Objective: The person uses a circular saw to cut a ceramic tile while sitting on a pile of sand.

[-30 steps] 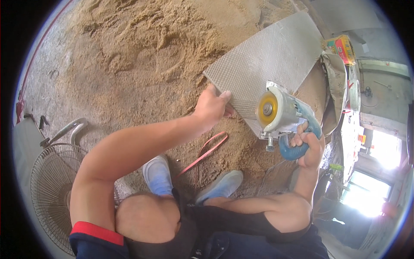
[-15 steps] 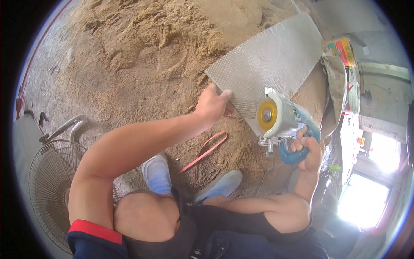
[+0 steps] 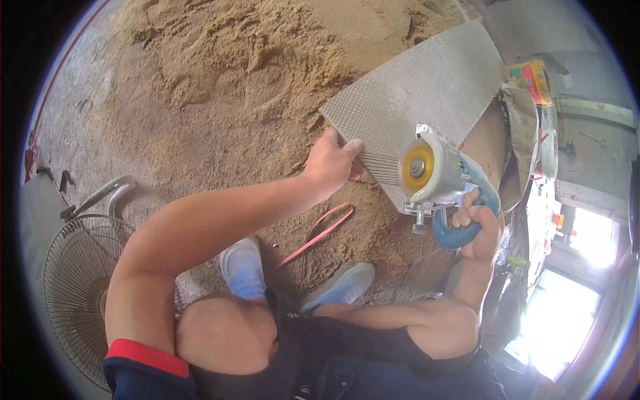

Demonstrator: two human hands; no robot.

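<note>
With thumb on top and fingers beneath, my left hand [image 3: 333, 160] grips the near left edge of a grey tile [image 3: 427, 80]. The tile's ridged, textured back faces up, and it slants away over the sand to the far right. My right hand [image 3: 475, 223] is wrapped around the blue handle of a circular saw [image 3: 445, 170]. A yellow disc blade [image 3: 417, 167] shows on the saw's left side, next to its grey guard. The saw is over the tile's near end; the blade's lower edge is hidden, so I cannot tell how deep it sits.
Loose sand [image 3: 227, 87] covers the floor ahead. A pink strap [image 3: 317, 237] lies between my feet and the tile. On the left stands a wire-caged fan [image 3: 80, 280]. Beyond the tile's right side are a paper sack [image 3: 520, 127] and a red-and-yellow package [image 3: 531, 80].
The saw in my right hand has shifted slightly away from me and to the right. The tile has moved slightly to the right. My left hand keeps its hold on the edge.
</note>
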